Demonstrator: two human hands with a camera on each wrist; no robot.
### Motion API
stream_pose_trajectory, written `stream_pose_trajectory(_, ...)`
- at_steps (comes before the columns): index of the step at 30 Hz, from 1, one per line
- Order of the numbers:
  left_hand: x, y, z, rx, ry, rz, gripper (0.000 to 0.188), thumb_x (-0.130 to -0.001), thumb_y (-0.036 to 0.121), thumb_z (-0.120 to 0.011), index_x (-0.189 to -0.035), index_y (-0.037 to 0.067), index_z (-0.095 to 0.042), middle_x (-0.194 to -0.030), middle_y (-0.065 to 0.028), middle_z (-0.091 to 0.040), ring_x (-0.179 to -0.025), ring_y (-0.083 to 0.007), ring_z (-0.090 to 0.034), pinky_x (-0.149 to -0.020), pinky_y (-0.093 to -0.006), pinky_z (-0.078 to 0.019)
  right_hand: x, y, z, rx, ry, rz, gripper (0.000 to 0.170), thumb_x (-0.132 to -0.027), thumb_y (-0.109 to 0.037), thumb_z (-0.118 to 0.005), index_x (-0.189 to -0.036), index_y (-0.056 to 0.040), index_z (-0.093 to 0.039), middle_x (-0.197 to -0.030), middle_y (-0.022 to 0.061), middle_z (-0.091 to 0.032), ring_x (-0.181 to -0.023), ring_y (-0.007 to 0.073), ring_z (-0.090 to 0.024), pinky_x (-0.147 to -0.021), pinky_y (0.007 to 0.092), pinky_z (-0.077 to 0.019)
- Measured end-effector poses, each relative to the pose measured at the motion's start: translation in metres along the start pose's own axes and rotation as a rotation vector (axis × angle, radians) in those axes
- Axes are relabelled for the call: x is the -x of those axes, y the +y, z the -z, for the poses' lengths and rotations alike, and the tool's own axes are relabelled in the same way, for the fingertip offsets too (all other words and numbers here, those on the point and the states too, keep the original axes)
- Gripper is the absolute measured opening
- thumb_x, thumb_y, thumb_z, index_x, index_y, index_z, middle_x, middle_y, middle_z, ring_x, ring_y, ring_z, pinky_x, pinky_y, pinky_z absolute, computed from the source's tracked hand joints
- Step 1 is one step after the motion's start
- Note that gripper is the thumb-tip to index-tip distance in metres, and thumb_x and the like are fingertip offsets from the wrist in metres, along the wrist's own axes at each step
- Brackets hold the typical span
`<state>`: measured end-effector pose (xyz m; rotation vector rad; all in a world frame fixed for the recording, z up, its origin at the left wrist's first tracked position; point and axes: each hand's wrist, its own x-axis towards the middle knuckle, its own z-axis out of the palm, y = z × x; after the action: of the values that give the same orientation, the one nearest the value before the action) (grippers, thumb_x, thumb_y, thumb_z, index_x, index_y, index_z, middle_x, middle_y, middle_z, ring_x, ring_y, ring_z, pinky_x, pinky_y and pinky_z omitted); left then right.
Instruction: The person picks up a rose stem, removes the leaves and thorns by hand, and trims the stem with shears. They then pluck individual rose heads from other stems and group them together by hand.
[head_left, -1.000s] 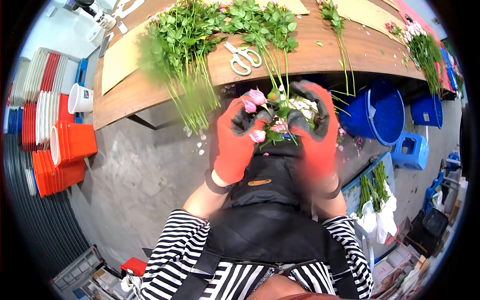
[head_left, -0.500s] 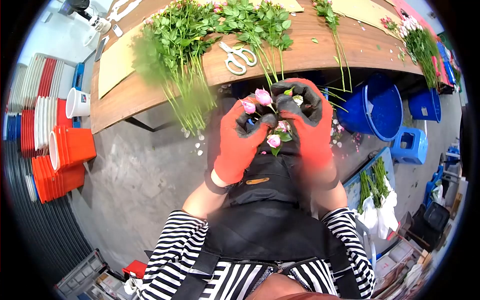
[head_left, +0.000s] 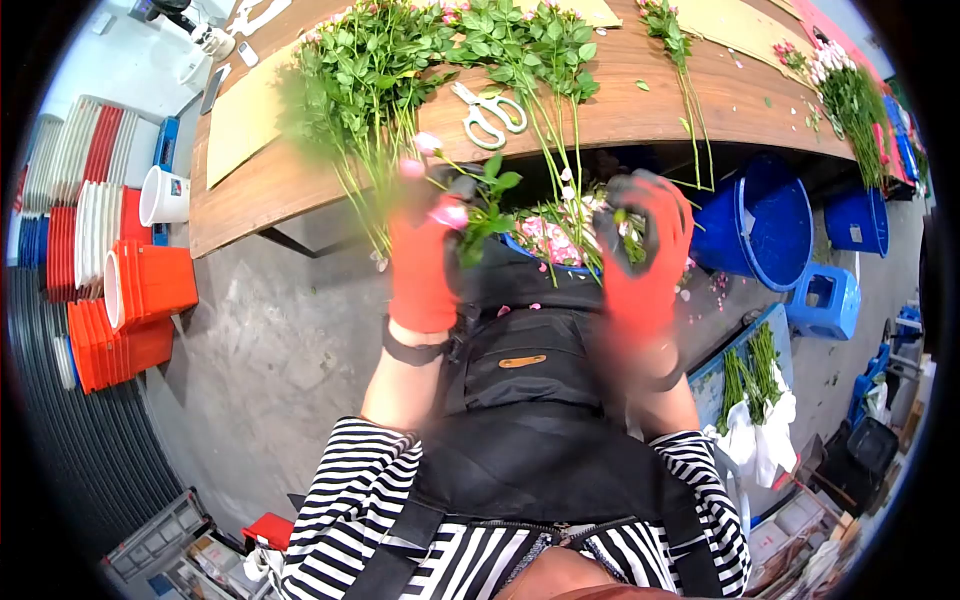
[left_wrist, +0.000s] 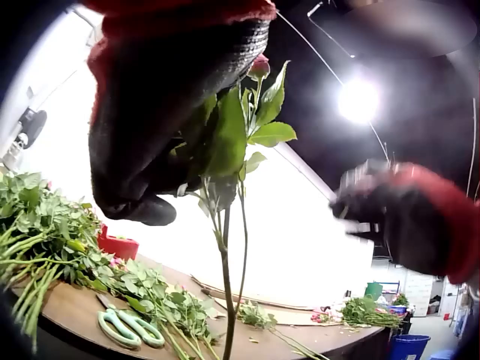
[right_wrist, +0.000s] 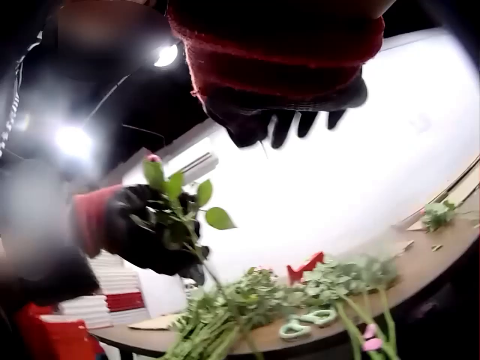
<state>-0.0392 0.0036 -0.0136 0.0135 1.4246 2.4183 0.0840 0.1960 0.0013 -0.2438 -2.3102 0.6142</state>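
My left hand [head_left: 425,250], in a red glove with black palm and fingers, grips a spray rose stem [left_wrist: 228,281]. Pink blooms [head_left: 450,215] and green leaves [left_wrist: 229,135] stand out around its fingers. My right hand [head_left: 648,250], gloved alike, is apart from the stem, fingers loosely bent and thumb spread from them; no stem shows in it. Between and below the hands, a blue-rimmed container [head_left: 515,245] holds pink and white petals [head_left: 548,238]. In the right wrist view, the rose stem slants down from the left hand past the table.
Ahead, the wooden table [head_left: 310,215] bears leafy rose bunches [head_left: 365,75], scissors [head_left: 490,115] and cardboard [head_left: 245,130]. Blue buckets [head_left: 750,225] and a blue stool [head_left: 825,300] stand at the right. Orange buckets [head_left: 150,285] stand at the left on the floor.
The hands, close together around the rose before, have come apart. My left hand has moved left with the rose; my right hand has shifted right, uncovering the petals in the container.
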Motion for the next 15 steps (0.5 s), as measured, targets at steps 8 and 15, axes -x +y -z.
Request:
stream_pose_trajectory(8, -0.024, 0.028, 0.038, -0.969, -0.237, -0.613, 0.044, -0.086, 0.007, -0.063, -0.129, 0.002, -0.055, -0.117, -0.0079, -0.062, -0.104, -0.0165, -0.061, -0.091, -0.0295, -0.0486, 0.046, 0.031, -0.033, -0.54, -0.597, -0.306, 0.093, -0.07, -0.027, -0.084, -0.148, -0.0062, -0.037, -0.145, 0.0206, -0.045, -0.134, 0.0368, -0.043, -0.111, 0.0445, -0.0343)
stream_pose_trajectory(15, -0.061, 0.056, 0.077, -0.882, -0.272, -0.529, 0.045, -0.089, 0.021, -0.065, -0.129, 0.003, -0.055, -0.117, -0.0081, -0.065, -0.105, -0.0223, -0.062, -0.091, -0.0341, -0.0486, 0.09, 0.063, -0.037, -0.862, -0.64, -0.61, 0.055, -0.078, 0.0, -0.072, -0.131, -0.0018, -0.057, -0.123, 0.0134, -0.065, -0.114, 0.021, -0.061, -0.099, 0.0355, -0.0466)
